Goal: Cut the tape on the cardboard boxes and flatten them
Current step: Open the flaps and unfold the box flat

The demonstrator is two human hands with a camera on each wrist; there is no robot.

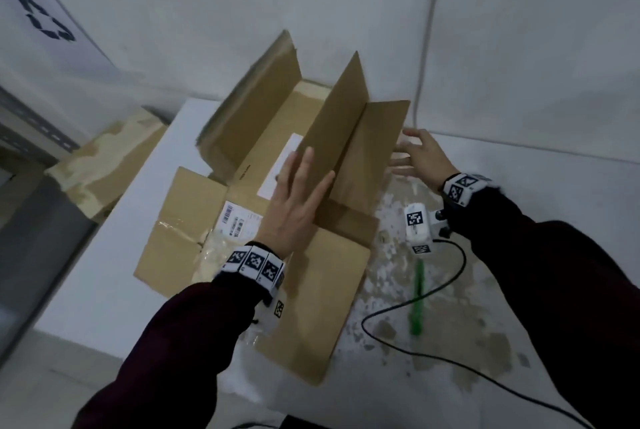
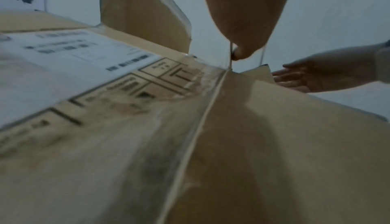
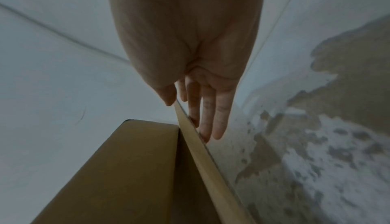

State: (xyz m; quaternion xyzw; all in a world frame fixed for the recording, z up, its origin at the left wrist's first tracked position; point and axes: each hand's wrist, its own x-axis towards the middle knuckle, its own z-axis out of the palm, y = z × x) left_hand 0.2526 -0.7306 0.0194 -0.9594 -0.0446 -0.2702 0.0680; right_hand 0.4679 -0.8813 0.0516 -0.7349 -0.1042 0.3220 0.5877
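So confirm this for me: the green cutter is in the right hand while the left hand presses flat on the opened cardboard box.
Not quite. The green cutter lies on the table near the right forearm; the right hand is empty, its fingers straight at a flap's edge. The head view shows this. The left hand does press flat on the opened cardboard box.

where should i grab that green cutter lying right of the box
Take the green cutter across the middle of its long handle, from above with the right hand. It lies flat on the table, both long sides free, though the black cable crosses nearby.
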